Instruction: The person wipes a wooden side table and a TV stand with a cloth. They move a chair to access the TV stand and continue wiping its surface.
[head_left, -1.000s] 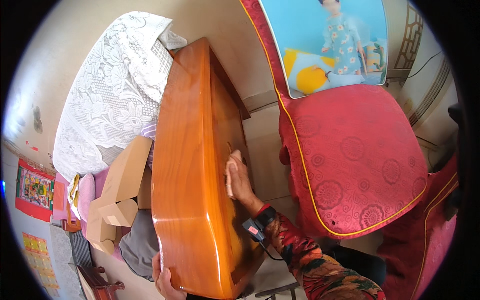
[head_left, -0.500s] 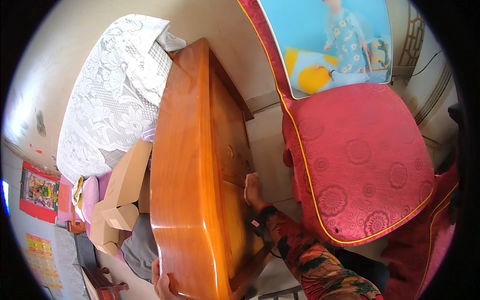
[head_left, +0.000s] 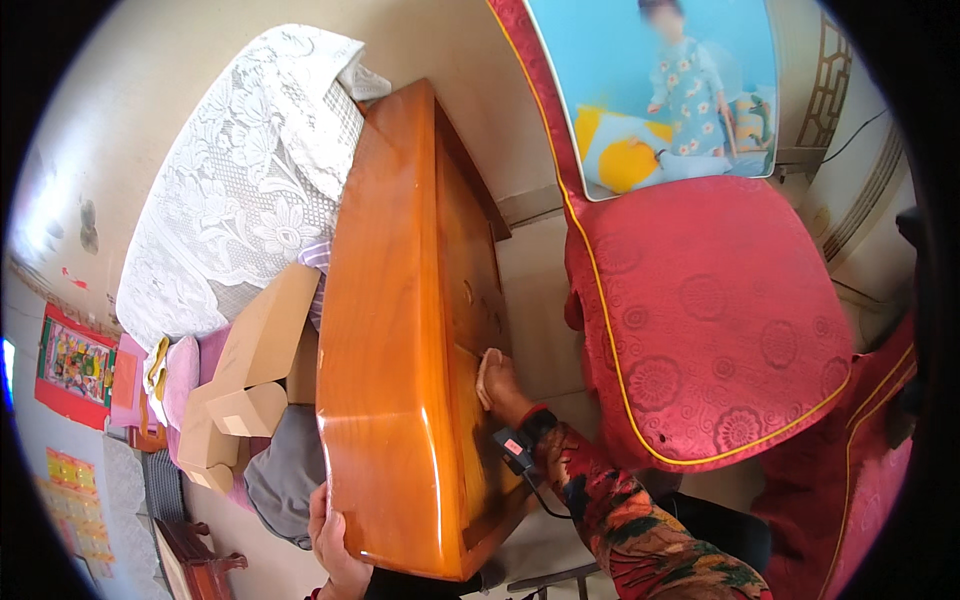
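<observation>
A glossy orange-brown wooden cabinet takes up the middle, its smooth top facing me and its panelled front to the right. My left hand is curled at the cabinet's near left corner, fingertips against the edge. Down at the front panel, my right hand is closed around what looks like a small pale cloth, mostly covered by the fingers. It touches or nearly touches the wood. A black device with a cord sits at my right wrist.
A red cloth-covered chair stands close on the right, a large picture panel leaning on its back. Left of the cabinet are white lace fabric, an open cardboard box and dark grey cloth. A dark wooden stool-like piece is lower left.
My right hand has shifted slightly left and down along the cabinet front. More of my left hand shows at the corner. The whole view has shifted a little.
</observation>
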